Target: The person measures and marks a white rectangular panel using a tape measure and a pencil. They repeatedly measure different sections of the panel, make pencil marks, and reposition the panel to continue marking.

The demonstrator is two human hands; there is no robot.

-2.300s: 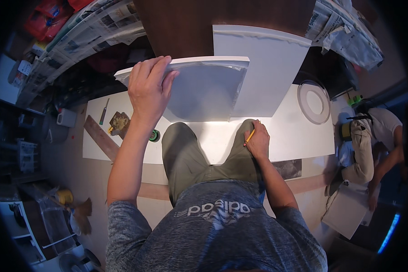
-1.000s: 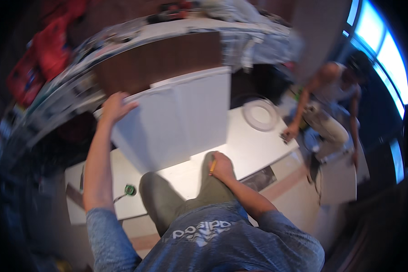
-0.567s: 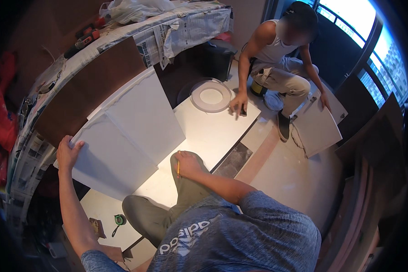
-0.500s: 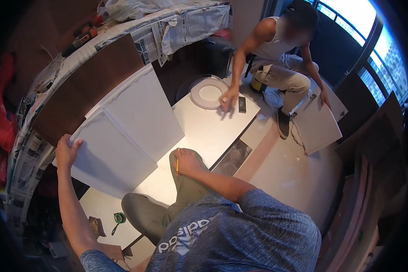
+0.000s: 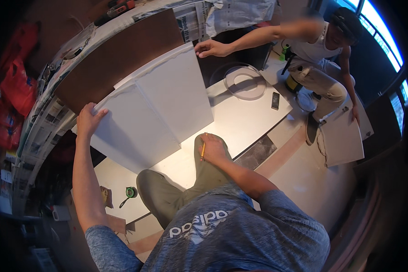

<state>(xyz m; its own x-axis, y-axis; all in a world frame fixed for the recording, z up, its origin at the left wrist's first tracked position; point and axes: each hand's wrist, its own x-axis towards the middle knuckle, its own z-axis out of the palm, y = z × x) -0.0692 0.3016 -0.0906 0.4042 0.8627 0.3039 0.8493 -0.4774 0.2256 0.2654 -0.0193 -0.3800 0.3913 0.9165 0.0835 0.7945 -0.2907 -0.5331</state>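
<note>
Two white panels stand upright side by side: the left panel (image 5: 127,129) and the right panel (image 5: 179,88). My left hand (image 5: 91,120) grips the left panel's outer upper edge, its thumb over the front face and its other fingers partly hidden behind. On my bent knee rests my right hand (image 5: 215,149), with a yellow pencil (image 5: 203,149) held between the fingers. A co-worker's hand (image 5: 211,48) is at the right panel's upper right corner. Beneath the panels lies a white board (image 5: 240,115).
A coil of pale edging strip (image 5: 245,82) and a dark phone-like rectangle (image 5: 275,100) lie on the board's far end. A green tape measure (image 5: 131,192) lies near my left leg. The co-worker sits at the right by another white panel (image 5: 344,140). Behind stands a brown board (image 5: 122,56).
The co-worker's hand has moved from beside the coil to the right panel's upper corner. My view has shifted, so the scene sits farther right. Both my hands keep their places.
</note>
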